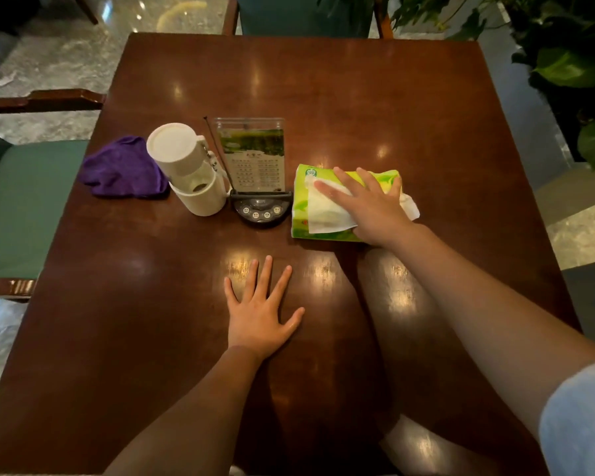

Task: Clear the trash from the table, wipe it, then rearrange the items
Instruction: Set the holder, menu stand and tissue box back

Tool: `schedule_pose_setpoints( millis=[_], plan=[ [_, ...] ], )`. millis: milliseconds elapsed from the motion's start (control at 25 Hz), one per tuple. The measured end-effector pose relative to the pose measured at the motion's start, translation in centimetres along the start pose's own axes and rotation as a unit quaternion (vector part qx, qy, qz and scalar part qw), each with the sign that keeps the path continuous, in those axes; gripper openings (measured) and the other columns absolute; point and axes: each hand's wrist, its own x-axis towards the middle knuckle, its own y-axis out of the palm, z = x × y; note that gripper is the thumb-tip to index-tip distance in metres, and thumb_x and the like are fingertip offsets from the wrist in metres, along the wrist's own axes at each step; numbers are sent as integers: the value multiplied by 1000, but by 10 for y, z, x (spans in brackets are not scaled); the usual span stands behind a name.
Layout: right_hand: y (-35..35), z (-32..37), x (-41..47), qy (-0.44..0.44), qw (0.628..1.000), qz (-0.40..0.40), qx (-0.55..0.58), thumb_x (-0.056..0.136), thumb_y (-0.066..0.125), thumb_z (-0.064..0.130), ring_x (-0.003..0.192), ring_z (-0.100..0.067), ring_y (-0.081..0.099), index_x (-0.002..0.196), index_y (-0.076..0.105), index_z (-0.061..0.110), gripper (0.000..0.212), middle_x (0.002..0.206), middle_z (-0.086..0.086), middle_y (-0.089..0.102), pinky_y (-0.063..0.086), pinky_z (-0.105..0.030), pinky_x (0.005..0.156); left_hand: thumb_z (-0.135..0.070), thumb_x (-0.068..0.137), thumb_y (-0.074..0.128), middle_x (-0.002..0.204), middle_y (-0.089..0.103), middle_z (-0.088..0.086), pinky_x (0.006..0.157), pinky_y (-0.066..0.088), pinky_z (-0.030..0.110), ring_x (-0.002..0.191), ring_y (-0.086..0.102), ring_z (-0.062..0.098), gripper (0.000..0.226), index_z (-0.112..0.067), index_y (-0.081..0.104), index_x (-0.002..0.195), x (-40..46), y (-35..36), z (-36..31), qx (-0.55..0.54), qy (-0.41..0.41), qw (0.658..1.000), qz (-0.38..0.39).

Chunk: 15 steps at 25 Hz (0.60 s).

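A green tissue pack (304, 204) lies on the dark wooden table (358, 108), right of centre, with a white tissue sticking out of its top. My right hand (368, 204) lies flat on the pack and the tissue, fingers spread. My left hand (260, 312) rests palm down on the bare table nearer to me, fingers apart, holding nothing. A crumpled purple cloth (122, 171) lies at the left. Beside it stands a white cylindrical dispenser (189, 170), tilted. A clear menu stand (251, 156) sits on a black call-button base (260, 209) between the dispenser and the pack.
Green-seated chairs stand at the left (24, 201) and at the far side (303, 15). Potted plants (571, 63) crowd the right rear corner. The floor around is pale marble.
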Motion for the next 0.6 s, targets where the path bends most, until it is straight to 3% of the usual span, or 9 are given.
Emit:
schedule_pose_setpoints(
  millis=[120,200,320,400,600],
  plan=[
    [-5,-5,10,-7,1000,12,4,78,66,7,143,-31,-2,138,-6,54,105,158,6,-6,10,-79,98,-71,82,28,158,-2,-4,107,-13,59,145,-8,19,75,-45,-1,146,-1,-1,0,-5,-1,1000,-3],
    [-8,-7,12,-12,1000,12,13,79,69,28,143,-30,-2,139,-4,52,97,158,3,-5,8,-78,99,-71,82,28,158,-2,-4,107,-12,59,145,-8,19,75,-45,-2,146,-2,0,0,-5,-1,1000,-5],
    [-8,-10,3,24,997,-64,27,74,65,57,143,-30,6,141,4,49,92,158,1,8,5,-75,101,-71,82,29,158,2,-3,107,-8,61,146,-4,20,75,-43,2,146,-2,0,1,0,2,1000,-8],
    [-3,-9,-3,43,994,-100,21,79,59,57,142,-31,11,142,9,46,81,157,0,15,8,-74,101,-71,82,29,158,2,-3,107,-7,61,146,-4,21,75,-43,3,146,0,0,0,1,2,1000,-9],
    [7,-5,-3,58,993,-76,68,88,52,48,143,-32,5,143,15,44,66,157,-1,14,17,-73,101,-71,82,29,158,2,-3,107,-8,61,146,-4,21,75,-42,4,147,-1,0,0,5,0,1000,-8]
  ],
)
